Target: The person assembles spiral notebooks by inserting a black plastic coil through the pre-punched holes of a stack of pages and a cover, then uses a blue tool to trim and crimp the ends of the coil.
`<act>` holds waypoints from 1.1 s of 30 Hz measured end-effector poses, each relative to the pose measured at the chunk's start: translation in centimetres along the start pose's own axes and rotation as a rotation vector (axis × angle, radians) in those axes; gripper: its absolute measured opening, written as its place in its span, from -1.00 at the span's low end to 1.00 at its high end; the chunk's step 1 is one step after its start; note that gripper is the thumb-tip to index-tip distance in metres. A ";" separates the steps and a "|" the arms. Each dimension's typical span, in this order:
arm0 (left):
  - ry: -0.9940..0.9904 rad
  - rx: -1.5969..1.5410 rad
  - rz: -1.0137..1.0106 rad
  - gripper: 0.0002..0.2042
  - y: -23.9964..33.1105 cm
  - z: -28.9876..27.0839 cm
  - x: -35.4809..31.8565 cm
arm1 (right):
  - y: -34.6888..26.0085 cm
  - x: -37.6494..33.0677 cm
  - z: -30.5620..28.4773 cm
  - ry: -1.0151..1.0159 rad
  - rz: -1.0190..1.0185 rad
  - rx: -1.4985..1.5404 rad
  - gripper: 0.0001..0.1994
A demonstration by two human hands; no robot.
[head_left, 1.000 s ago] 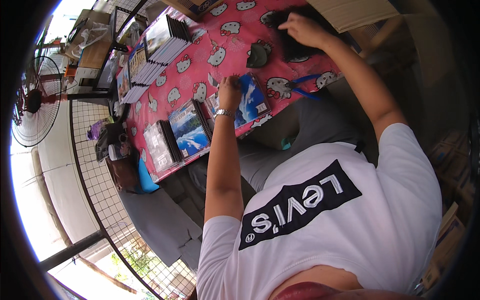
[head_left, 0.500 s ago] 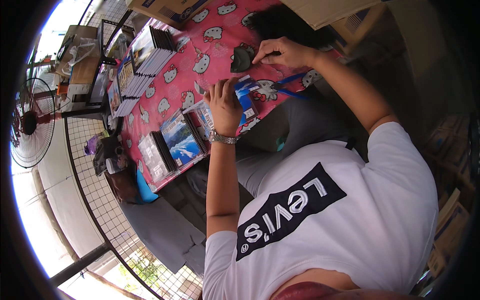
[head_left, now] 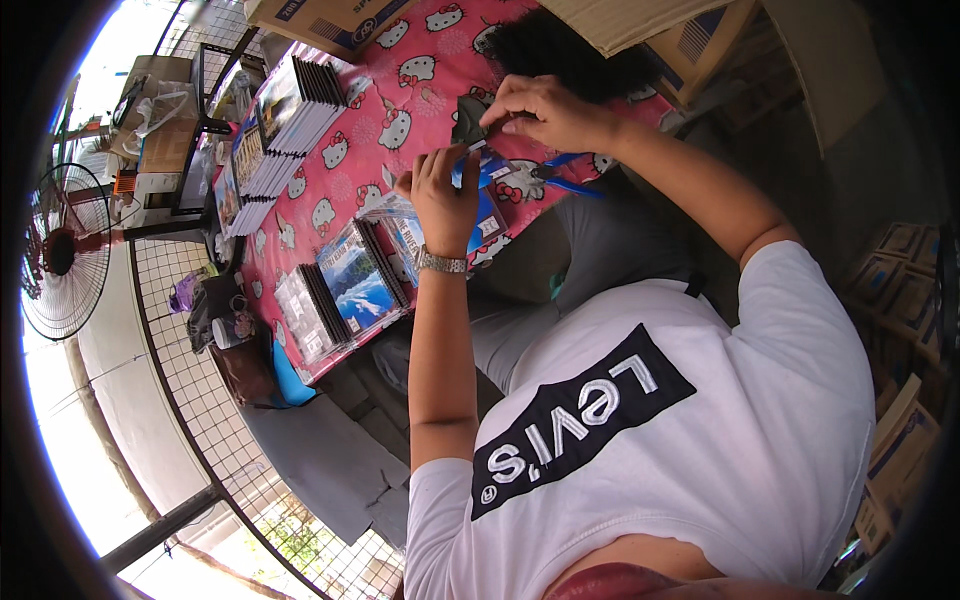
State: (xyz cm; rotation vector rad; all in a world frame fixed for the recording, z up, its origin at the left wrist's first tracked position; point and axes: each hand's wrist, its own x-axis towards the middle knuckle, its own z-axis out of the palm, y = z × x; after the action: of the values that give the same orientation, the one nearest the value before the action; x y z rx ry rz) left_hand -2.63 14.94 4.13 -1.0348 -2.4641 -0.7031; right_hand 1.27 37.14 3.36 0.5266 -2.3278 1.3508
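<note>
Over a spiral-bound book with a blue scenic cover [head_left: 488, 220], my left hand [head_left: 443, 200] bends its fingers down at the far edge; a metal watch circles that wrist. My right hand [head_left: 550, 112] hovers just right of it, index finger and thumb a little apart, with nothing plainly visible between them. Near those fingertips lies a dark grey-green piece [head_left: 468, 120], whose kind I cannot make out. Blue-handled pliers [head_left: 565, 183] rest on the table below my right hand. More spiral-bound books [head_left: 360, 278] lie in overlapping rows left of my left wrist.
A tall stack of spiral-bound books [head_left: 285, 125] stands at the far left of the pink patterned tablecloth [head_left: 345, 150]. A black bristly heap [head_left: 575, 55] and cardboard boxes [head_left: 700, 50] sit beyond my right hand. A fan [head_left: 62, 250] stands at left.
My right hand has shifted left toward my left hand, its index finger and thumb further apart. My left hand stays over the book, its fingers slightly moved. The view has shifted slightly.
</note>
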 end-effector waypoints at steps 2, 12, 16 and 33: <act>0.008 0.004 -0.006 -0.85 0.0 -0.1 0.0 | -0.1 0.1 0.0 -0.050 0.022 0.038 -0.75; 0.055 0.052 -0.006 -0.85 0.4 0.5 0.2 | 0.0 0.5 -0.3 0.005 -0.018 0.050 -0.77; 0.075 0.069 -0.014 -0.86 0.5 0.6 0.2 | 0.6 0.6 -0.4 -0.084 -0.123 0.050 -0.75; 0.020 0.105 0.031 -0.78 -0.1 -2.4 -2.0 | -3.5 2.0 0.5 -0.314 -0.004 0.054 -0.78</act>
State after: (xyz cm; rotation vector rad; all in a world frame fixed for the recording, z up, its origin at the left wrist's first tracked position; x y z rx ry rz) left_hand -1.03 12.41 4.99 -1.0195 -2.4343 -0.5646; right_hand 1.25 34.84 6.67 0.8105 -2.5372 1.4194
